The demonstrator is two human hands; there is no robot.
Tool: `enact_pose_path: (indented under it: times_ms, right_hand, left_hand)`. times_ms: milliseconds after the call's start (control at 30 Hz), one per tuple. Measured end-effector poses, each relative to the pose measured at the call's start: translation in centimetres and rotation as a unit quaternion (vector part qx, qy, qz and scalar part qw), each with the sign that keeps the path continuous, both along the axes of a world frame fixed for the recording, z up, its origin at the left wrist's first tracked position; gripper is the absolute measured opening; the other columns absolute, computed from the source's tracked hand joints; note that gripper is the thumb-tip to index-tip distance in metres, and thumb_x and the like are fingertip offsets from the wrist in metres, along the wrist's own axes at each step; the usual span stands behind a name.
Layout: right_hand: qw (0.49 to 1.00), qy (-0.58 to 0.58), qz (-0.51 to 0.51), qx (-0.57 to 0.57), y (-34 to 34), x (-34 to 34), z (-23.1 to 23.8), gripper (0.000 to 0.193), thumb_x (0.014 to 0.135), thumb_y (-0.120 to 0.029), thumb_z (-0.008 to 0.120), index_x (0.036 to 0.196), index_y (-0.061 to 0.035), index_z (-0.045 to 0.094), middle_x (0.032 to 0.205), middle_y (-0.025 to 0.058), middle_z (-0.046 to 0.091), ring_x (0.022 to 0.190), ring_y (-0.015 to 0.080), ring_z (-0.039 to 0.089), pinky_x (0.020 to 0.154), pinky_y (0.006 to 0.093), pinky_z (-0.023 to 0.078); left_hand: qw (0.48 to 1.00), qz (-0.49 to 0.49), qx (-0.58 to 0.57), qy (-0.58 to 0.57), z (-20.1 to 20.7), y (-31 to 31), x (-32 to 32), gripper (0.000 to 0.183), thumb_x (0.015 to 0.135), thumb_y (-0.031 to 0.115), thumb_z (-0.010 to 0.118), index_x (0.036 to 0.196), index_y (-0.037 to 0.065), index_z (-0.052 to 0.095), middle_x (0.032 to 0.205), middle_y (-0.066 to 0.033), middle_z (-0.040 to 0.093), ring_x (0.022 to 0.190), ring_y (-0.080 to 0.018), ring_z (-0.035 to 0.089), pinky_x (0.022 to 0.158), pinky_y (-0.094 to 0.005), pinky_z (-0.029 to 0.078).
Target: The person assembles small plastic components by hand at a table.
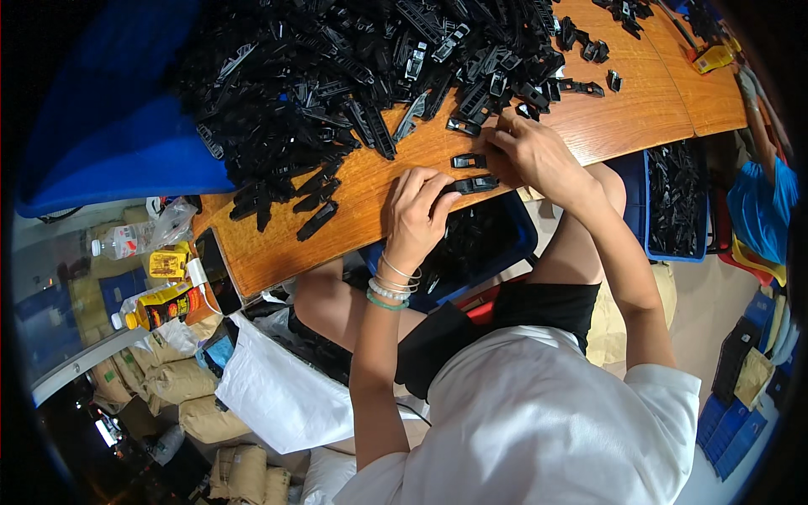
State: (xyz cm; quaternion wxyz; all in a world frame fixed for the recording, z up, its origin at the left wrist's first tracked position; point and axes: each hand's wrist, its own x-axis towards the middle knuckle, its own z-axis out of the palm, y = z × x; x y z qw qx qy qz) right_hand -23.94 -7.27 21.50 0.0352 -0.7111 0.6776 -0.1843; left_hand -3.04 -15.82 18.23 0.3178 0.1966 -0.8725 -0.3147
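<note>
At the near edge of the wooden table, my left hand [417,210] is closed on one end of a long black plastic clip-like part [471,184], thumb against its near side. My right hand [534,156] is at the other end of that part with its fingers curled in. Whatever those fingers hold is hidden behind them. A shorter black plastic piece [468,161] lies just beyond the part, between the two hands. Beyond them spreads a large heap of black plastic parts [337,76], some with silvery metal bits.
The wooden table [337,227] curves around me. Below its edge, a blue bin [526,231] of black parts sits between my knees. Another blue bin [676,198] stands at the right. Bottles [164,307] are at the left. A person in a blue top [762,198] is at far right.
</note>
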Motion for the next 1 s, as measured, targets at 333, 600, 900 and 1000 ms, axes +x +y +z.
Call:
enact_pose_path:
  times_ms: [333, 600, 900, 1000]
  right_hand:
    - [0.944, -0.284, -0.136, -0.096, 2.9, 1.4, -2.2, 0.026, 0.078, -0.004, 0.069, 0.102, 0.0044, 0.064, 0.088, 0.0153, 0.058, 0.082, 0.032, 0.06, 0.075, 0.0369, 0.048]
    - [0.928, -0.363, -0.078, -0.021, 4.3, 2.2, -1.4, 0.029, 0.075, 0.001, 0.071, 0.104, 0.0026, 0.068, 0.09, 0.0134, 0.06, 0.084, 0.0276, 0.06, 0.074, 0.0344, 0.047]
    - [0.938, -0.341, -0.058, -0.022, 3.6, 2.2, -1.5, 0.033, 0.073, 0.002, 0.072, 0.106, 0.0018, 0.069, 0.09, 0.0108, 0.056, 0.085, 0.0257, 0.058, 0.074, 0.0345, 0.048]
    - [0.935, -0.349, -0.054, -0.021, 3.4, 2.3, -1.6, 0.031, 0.072, 0.003, 0.071, 0.102, 0.0037, 0.069, 0.089, 0.0115, 0.056, 0.085, 0.0267, 0.057, 0.074, 0.0353, 0.047]
  left_hand:
    - [1.0, 0.002, -0.002, 0.005, 0.1, -0.1, -0.1, 0.016, 0.076, 0.001, 0.071, 0.091, -0.003, 0.066, 0.087, -0.0123, 0.057, 0.082, -0.0294, 0.057, 0.072, -0.0371, 0.047]
    - [1.0, 0.002, -0.012, 0.0, 0.0, -0.1, -0.1, 0.018, 0.076, 0.0, 0.071, 0.093, -0.002, 0.066, 0.088, -0.0117, 0.059, 0.081, -0.0291, 0.057, 0.071, -0.0371, 0.047]
    - [1.0, -0.005, -0.014, 0.006, -0.2, -0.4, 0.1, 0.02, 0.074, -0.002, 0.071, 0.094, -0.002, 0.066, 0.089, -0.0125, 0.061, 0.081, -0.0298, 0.059, 0.072, -0.0371, 0.048]
    - [1.0, -0.004, -0.018, 0.011, -0.4, -0.3, 0.0, 0.019, 0.074, -0.002, 0.071, 0.093, -0.002, 0.067, 0.089, -0.0127, 0.062, 0.081, -0.0301, 0.059, 0.072, -0.0372, 0.048]
